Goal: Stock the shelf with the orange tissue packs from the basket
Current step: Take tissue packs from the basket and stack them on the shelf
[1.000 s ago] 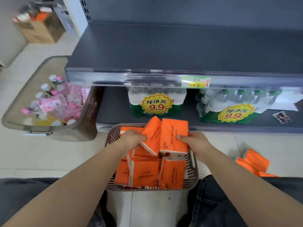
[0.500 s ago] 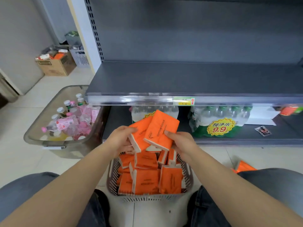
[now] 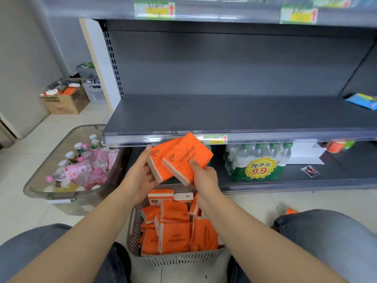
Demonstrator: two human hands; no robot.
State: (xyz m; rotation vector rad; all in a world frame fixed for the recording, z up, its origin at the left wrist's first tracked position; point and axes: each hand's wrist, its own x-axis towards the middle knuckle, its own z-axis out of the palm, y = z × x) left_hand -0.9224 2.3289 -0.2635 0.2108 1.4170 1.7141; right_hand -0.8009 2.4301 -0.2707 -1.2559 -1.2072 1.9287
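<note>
My left hand (image 3: 140, 176) grips one orange tissue pack (image 3: 161, 156) and my right hand (image 3: 205, 176) grips a second orange tissue pack (image 3: 188, 155). Both packs are held side by side, tilted, just below the front edge of the dark grey shelf (image 3: 224, 115), whose board is bare in front of me. Directly beneath my hands sits the grey slatted basket (image 3: 179, 259) on the floor between my knees, with several more orange packs (image 3: 175, 227) inside.
A clear tub (image 3: 61, 193) of pink-labelled bottles stands on the floor at left. Shrink-wrapped water bottles (image 3: 257, 160) fill the bottom shelf behind my hands. A blue packet (image 3: 362, 101) lies at the shelf's right end. Loose orange packs (image 3: 290, 211) lie on the floor at right. A cardboard box (image 3: 65, 101) stands far left.
Both hands have lifted the two orange packs out of the basket and up toward the shelf edge. My view has tilted upward, showing more of the shelf.
</note>
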